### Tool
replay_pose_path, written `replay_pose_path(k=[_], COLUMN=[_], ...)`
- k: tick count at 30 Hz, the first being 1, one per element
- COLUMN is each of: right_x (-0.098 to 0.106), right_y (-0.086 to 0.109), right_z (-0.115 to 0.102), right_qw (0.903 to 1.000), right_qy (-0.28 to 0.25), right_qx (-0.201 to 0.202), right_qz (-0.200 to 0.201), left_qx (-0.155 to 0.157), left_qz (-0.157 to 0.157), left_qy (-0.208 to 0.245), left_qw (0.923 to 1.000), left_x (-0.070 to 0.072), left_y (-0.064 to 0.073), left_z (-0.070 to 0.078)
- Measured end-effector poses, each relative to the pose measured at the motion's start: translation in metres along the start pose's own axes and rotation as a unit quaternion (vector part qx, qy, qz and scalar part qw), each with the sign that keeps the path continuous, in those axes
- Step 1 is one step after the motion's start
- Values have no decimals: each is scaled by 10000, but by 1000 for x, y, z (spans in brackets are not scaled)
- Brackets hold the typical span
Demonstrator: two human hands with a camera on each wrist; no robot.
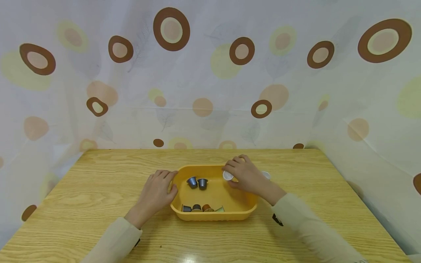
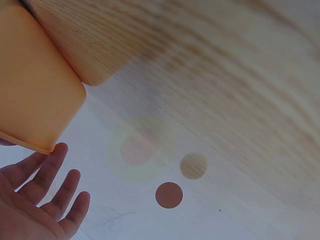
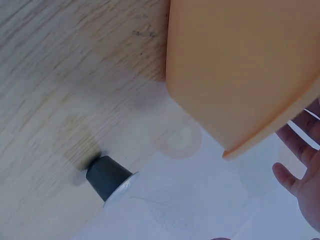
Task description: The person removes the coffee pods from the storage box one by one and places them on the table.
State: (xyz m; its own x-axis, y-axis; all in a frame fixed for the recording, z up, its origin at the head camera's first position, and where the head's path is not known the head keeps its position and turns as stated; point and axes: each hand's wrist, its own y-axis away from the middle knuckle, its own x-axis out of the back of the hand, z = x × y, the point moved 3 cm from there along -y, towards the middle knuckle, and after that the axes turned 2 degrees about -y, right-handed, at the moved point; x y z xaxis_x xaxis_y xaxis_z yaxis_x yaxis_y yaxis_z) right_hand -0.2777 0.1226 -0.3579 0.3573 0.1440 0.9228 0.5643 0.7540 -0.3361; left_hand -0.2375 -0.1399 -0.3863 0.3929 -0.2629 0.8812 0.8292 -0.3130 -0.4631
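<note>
Yellow in its walls and floor, the tray (image 1: 215, 216) was set on a wood-grained table (image 1: 115, 175). At the tray's left end, the rim was touched by the left hand (image 1: 160, 188), its fingers loosely spread and its grip relaxed. Over the tray's right end, a white-lidded pod (image 1: 228, 175) was pinched in the fingers of the right hand (image 1: 245, 176), its lid turned toward the head camera. Inside the tray, toward its far left corner, a tilted blue pod (image 1: 192, 182) and a grey pod (image 1: 202, 184) were placed side by side. Along the tray's near wall, a dark pod (image 1: 186, 208), a black pod (image 1: 196, 207), a brown pod (image 1: 207, 208) and a pale green pod (image 1: 220, 209) were lined up, partly hidden by that wall. Outside the tray's right end, a dark green pod (image 3: 109, 179) was stood on its narrow end on the table. Beyond the tray, a white cloth (image 1: 184, 80) printed with rings was hung.
</note>
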Motion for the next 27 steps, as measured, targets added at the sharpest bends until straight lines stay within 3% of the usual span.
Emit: replay_pose_path(k=[20, 27], right_x=[21, 24], right_y=[16, 27], right_z=[30, 43], right_qw=[9970, 9954], right_qy=[-275, -353], right_qx=[-498, -725], right_qz=[525, 518], left_qx=[57, 15], left_qz=[-70, -46], left_qy=[27, 42], left_qw=[10000, 10000], left_x=[0, -1], left_y=[0, 0], left_z=[-1, -1])
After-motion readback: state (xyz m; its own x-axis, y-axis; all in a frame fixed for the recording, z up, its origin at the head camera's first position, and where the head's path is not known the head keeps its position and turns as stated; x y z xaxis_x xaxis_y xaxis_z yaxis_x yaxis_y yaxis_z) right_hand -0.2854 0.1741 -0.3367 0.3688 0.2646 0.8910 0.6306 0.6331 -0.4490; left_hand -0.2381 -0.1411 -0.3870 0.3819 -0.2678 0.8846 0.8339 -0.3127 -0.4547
